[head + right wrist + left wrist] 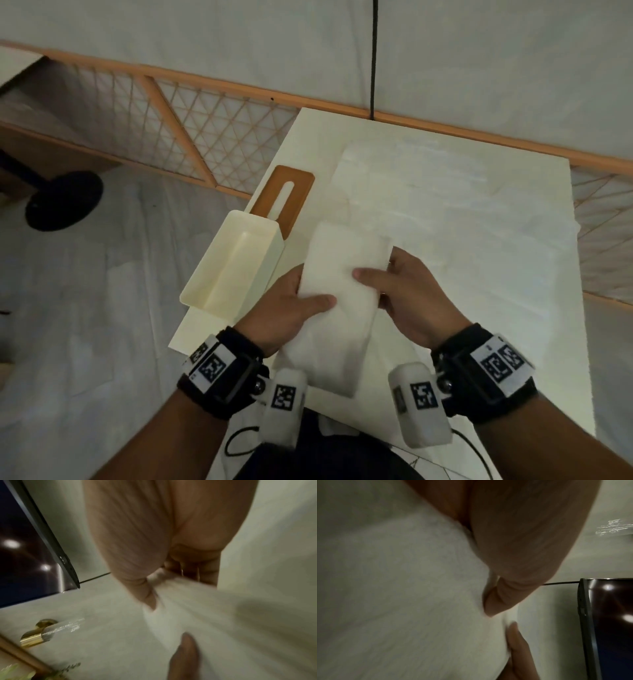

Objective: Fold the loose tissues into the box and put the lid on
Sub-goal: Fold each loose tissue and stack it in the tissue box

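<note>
- One folded stack of tissues [337, 301], centre of the head view
- One open box [236, 267], centre left
- One brown lid [284, 197], above it
- Two hands: left hand [284, 308], right hand [411, 291]

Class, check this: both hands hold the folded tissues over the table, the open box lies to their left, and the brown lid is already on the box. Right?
Not quite. The lid is off, lying on the table beyond the box, as the head view shows. Both the left hand and right hand do hold the tissues.

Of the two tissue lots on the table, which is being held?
The folded tissue stack, gripped by the left hand and right hand; the spread-out tissues lie untouched behind.
</note>
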{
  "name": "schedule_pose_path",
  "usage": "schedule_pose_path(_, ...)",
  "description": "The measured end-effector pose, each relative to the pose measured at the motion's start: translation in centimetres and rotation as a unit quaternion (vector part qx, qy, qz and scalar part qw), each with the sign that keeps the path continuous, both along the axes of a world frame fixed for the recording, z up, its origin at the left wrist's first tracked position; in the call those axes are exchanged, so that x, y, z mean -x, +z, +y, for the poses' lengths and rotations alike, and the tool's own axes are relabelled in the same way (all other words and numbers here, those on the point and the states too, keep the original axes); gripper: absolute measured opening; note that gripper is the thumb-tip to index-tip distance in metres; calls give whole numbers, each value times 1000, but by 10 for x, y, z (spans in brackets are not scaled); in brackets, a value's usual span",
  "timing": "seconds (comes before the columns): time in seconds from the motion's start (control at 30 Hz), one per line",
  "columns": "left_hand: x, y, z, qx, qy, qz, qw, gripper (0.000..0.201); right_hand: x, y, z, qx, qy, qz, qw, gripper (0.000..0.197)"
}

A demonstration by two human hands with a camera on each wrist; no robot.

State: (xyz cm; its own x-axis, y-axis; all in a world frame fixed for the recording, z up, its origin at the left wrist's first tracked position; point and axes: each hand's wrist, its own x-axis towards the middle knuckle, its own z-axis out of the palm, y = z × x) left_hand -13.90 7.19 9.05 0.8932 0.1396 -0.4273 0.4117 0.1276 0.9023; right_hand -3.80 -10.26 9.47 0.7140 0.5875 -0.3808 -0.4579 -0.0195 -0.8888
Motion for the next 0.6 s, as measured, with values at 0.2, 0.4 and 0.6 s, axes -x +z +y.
schedule_pose_path(0.2,46,-21,36,70,47,47,995,58,-7,-5,59,60,-6,-83,995,30)
schedule_pose_path(0.4,97,-41,61,131,311,25,941,42,-14,-11,126,124,39,-115,985,25)
schedule_pose_path(0.6,86,-44,110,-177,358,86,913,47,-34,-23,199,249,119,-288,917,10)
